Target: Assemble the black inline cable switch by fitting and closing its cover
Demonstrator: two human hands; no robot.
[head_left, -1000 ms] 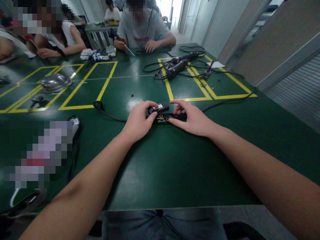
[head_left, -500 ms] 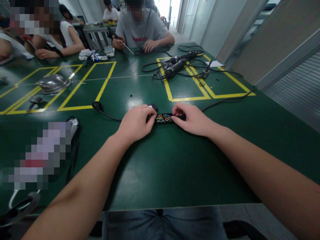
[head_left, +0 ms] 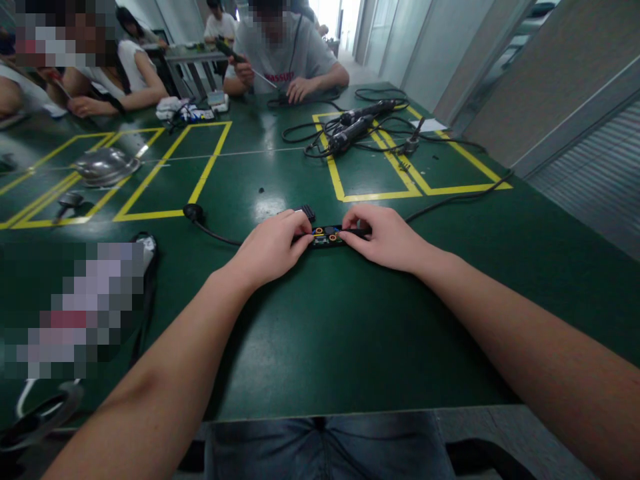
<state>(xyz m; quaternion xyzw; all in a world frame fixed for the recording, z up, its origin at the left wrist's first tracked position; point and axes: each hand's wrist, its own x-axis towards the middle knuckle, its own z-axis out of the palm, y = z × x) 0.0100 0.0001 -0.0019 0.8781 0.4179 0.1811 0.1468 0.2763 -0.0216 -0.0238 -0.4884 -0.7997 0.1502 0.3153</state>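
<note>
A small black open case [head_left: 327, 237] with a circuit board and orange ring-shaped parts lies on the green table between my hands. My left hand [head_left: 280, 243] pinches its left end, where a black cable [head_left: 217, 233] with a round black plug [head_left: 193, 213] comes out to the left. My right hand [head_left: 383, 235] grips the right end, thumb and fingers together at the board's edge. From that side another black cable [head_left: 457, 198] runs off to the right. Just behind my left fingers lies a black ribbed piece [head_left: 307, 212], partly hidden.
Black tools with tangled cables [head_left: 353, 133] lie at the back right inside yellow tape. A metal bowl-shaped part [head_left: 107, 167] is at the left. A blurred-out package [head_left: 90, 300] lies near left. Across the table, a person [head_left: 285, 60] holds a tool.
My right fingertips have shifted slightly left over the case, while both hands keep their hold. Across the table, the person's tool has been raised.
</note>
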